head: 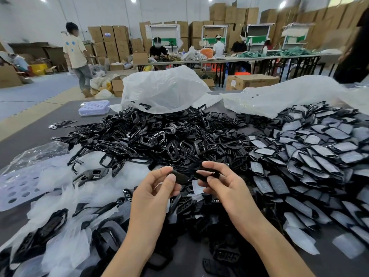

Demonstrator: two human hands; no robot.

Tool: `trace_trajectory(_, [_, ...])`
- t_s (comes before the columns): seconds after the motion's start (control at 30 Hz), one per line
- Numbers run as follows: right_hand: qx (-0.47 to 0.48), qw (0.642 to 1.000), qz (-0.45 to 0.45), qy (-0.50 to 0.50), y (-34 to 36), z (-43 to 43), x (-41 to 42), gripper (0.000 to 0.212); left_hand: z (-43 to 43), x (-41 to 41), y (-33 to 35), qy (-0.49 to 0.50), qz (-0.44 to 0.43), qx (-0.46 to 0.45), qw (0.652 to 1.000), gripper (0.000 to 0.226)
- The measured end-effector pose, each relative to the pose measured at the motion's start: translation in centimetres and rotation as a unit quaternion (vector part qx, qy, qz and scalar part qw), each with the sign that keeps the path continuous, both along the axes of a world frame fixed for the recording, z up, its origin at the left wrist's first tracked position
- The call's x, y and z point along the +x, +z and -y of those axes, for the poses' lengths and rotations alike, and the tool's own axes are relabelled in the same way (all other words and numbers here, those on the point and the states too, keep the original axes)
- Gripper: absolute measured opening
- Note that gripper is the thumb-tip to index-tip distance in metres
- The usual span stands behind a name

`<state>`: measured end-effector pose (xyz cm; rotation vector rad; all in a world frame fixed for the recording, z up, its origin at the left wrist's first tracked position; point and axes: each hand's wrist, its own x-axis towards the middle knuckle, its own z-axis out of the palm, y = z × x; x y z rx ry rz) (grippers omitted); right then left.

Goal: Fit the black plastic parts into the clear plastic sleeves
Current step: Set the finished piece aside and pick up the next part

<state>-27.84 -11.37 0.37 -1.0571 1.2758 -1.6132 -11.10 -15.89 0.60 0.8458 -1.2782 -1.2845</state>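
Fitting seems underway just above the pile (pixel 159 136): left hand (pixel 157 188) pinches a black part (pixel 180 176), right hand (pixel 221 182) pinches a second piece (pixel 205 173); sleeve unclear. Next calls for lining part up with a sleeve mouth.

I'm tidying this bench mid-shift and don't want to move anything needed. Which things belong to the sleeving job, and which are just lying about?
In the job:
left hand and right hand, pinching black parts
loose pile
sleeved pile
what look like empty sleeves

Lying about:
big bags
hole tray
metal discs
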Motion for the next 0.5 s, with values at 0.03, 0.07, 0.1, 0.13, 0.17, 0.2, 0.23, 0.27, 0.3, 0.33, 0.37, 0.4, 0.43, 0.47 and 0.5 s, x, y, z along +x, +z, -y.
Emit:
trace_trajectory(0.03, [0.004, 1.0, -0.028, 0.0, -0.1, 0.0, 0.0, 0.038, 0.0, 0.0, 0.0, -0.004, -0.005, 0.0, 1.0, 0.014])
trace_trajectory(0.07, [0.006, 0.999, -0.034, 0.003, -0.2, -0.1, 0.1, 0.033, 0.0, 0.0, 0.0, -0.008, -0.013, 0.004, 1.0, 0.011])
trace_trajectory(0.1, [0.006, 1.0, -0.026, 0.005, -0.4, 0.0, 0.1, 0.03, -0.1, -0.1, 0.0, -0.012, -0.019, 0.008, 1.0, 0.011])
trace_trajectory(0.13, [0.005, 1.0, -0.012, 0.007, -0.4, 0.0, 0.2, 0.026, -0.1, -0.1, 0.0, -0.015, -0.022, 0.012, 1.0, 0.015])
trace_trajectory(0.17, [0.004, 1.0, 0.007, 0.011, -0.4, 0.1, 0.3, 0.022, -0.2, -0.1, -0.1, -0.015, -0.019, 0.014, 1.0, 0.019])
trace_trajectory(0.2, [0.004, 1.0, 0.027, 0.016, -0.5, 0.1, 0.4, 0.019, -0.2, -0.1, -0.2, -0.014, -0.008, 0.013, 1.0, 0.023])
trace_trajectory(0.23, [0.005, 0.999, 0.048, 0.023, -0.5, 0.2, 0.6, 0.018, -0.3, -0.1, -0.2, -0.012, 0.01, 0.008, 1.0, 0.025])
trace_trajectory(0.27, [0.004, 0.997, 0.069, 0.035, -0.5, 0.2, 0.7, 0.017, -0.4, -0.1, -0.3, -0.011, 0.03, 0.001, 0.999, 0.023])
trace_trajectory(0.3, [0.001, 0.995, 0.088, 0.049, -0.6, 0.2, 0.9, 0.016, -0.4, -0.1, -0.4, -0.007, 0.046, -0.005, 0.999, 0.02])
trace_trajectory(0.33, [-0.004, 0.992, 0.106, 0.064, -0.7, 0.2, 1.1, 0.016, -0.4, -0.2, -0.5, -0.002, 0.05, -0.007, 0.999, 0.015])
trace_trajectory(0.37, [-0.008, 0.99, 0.121, 0.076, -0.7, 0.2, 1.3, 0.016, -0.4, -0.2, -0.6, -0.002, 0.046, -0.007, 0.999, 0.008])
trace_trajectory(0.4, [-0.013, 0.987, 0.133, 0.086, -0.7, 0.2, 1.5, 0.016, -0.4, -0.2, -0.6, -0.005, 0.04, -0.007, 0.999, 0.006])
trace_trajectory(0.43, [-0.018, 0.985, 0.142, 0.094, -0.7, 0.2, 1.7, 0.016, -0.4, -0.3, -0.6, -0.005, 0.034, -0.007, 0.999, 0.01])
trace_trajectory(0.47, [-0.021, 0.984, 0.147, 0.099, -0.6, 0.2, 1.8, 0.017, -0.4, -0.3, -0.5, -0.005, 0.026, -0.004, 1.0, 0.013])
trace_trajectory(0.5, [-0.023, 0.983, 0.15, 0.104, -0.6, 0.2, 1.8, 0.017, -0.4, -0.2, -0.5, -0.004, 0.022, -0.002, 1.0, 0.014])
